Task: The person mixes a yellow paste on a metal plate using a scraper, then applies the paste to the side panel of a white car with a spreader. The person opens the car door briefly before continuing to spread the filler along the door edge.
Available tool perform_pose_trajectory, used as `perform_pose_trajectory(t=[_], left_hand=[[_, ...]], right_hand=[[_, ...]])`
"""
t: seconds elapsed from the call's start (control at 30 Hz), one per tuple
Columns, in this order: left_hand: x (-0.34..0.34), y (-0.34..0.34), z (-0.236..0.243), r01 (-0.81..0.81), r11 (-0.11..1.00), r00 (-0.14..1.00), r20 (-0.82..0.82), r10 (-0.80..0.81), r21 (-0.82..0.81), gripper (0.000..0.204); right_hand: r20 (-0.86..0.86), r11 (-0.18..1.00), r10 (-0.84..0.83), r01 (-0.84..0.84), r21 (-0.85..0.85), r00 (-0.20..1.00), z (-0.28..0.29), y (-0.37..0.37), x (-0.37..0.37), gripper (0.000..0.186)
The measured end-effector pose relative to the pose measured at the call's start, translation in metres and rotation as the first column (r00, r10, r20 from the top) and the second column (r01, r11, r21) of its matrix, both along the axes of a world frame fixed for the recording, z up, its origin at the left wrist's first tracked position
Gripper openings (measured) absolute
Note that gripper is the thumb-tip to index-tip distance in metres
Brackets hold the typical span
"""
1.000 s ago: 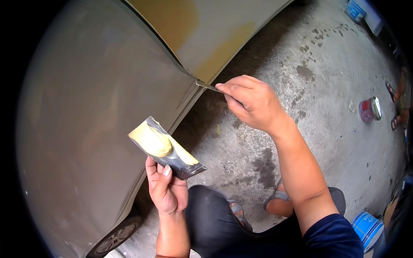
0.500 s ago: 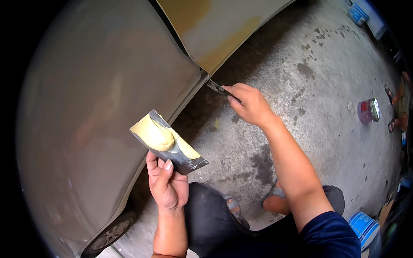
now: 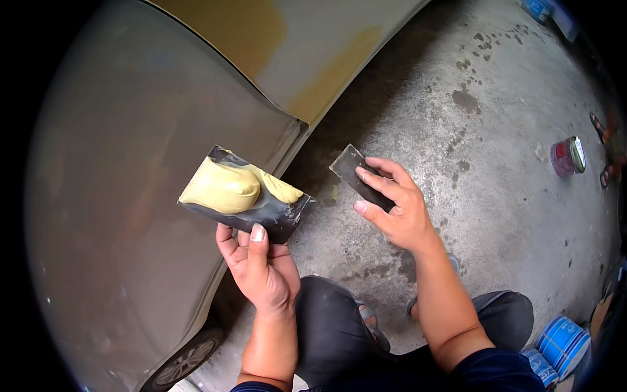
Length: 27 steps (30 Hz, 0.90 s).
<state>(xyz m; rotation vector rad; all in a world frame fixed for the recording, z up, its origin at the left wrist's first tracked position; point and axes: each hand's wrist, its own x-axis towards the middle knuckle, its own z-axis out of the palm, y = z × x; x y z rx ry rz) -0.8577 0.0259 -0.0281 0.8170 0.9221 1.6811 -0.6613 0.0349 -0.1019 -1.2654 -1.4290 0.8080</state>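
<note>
My left hand (image 3: 266,277) grips a dark flat plate (image 3: 264,227) by its lower edge, thumb on top and fingers beneath. A thick mound of pale yellow putty (image 3: 221,187) sits on the plate, with a smaller ridge along its far right edge. To the right, my right hand (image 3: 406,212) pinches a dark rectangular putty spreader (image 3: 356,168), its broad face turned up and its edge apart from the plate. Beyond both hands are a car's grey-brown panel (image 3: 124,170) and an adjoining panel with ochre patches (image 3: 326,72); neither tool touches them.
A car wheel (image 3: 183,359) shows at lower left. On the stained concrete floor (image 3: 503,196) stands a reddish can (image 3: 567,157). Blue-and-white buckets (image 3: 563,341) are at lower right, another blue bucket (image 3: 537,9) far right. Another person's sandalled feet (image 3: 599,127) appear at the right rim.
My right hand has drawn the spreader back from the panels' lower corner and turned its broad face up. The putty plate has shifted slightly left and up in view, which has itself moved.
</note>
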Motion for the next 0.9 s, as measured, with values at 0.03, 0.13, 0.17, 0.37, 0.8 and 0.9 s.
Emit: perform_pose_trajectory(t=[0.03,0.13,0.17,0.37,0.8,0.9], left_hand=[[0.002,0.002,-0.002,-0.016,1.0,1.0,-0.019,0.016,0.008,0.048],[0.007,0.0,-0.003,-0.034,0.999,0.999,-0.014,0.034,0.001,0.048],[0.009,0.0,-0.003,-0.04,0.999,0.999,-0.013,0.04,-0.006,0.048],[0.004,-0.001,-0.011,-0.026,1.0,0.997,-0.07,0.026,0.001,0.048],[-0.038,-0.039,-0.027,-0.072,0.994,0.997,-0.027,0.07,-0.079,0.051],[-0.042,-0.046,-0.029,-0.055,0.994,0.998,0.009,0.056,-0.095,0.052]], right_hand=[[0.091,0.996,-0.014,0.006,0.091,0.996,0.008,-0.001,0.005,0.05],[0.276,0.974,-0.06,-0.004,0.225,0.959,0.03,-0.005,0.006,0.049],[0.326,0.969,-0.073,-0.01,0.246,0.943,0.038,-0.006,0.004,0.048],[0.431,0.971,0.045,-0.141,0.193,0.901,0.032,-0.011,-0.012,0.052],[0.318,0.893,-0.42,0.327,0.308,0.85,-0.007,0.038,-0.034,0.046],[0.28,0.779,-0.501,0.286,0.558,0.819,-0.015,0.061,-0.032,0.037]])
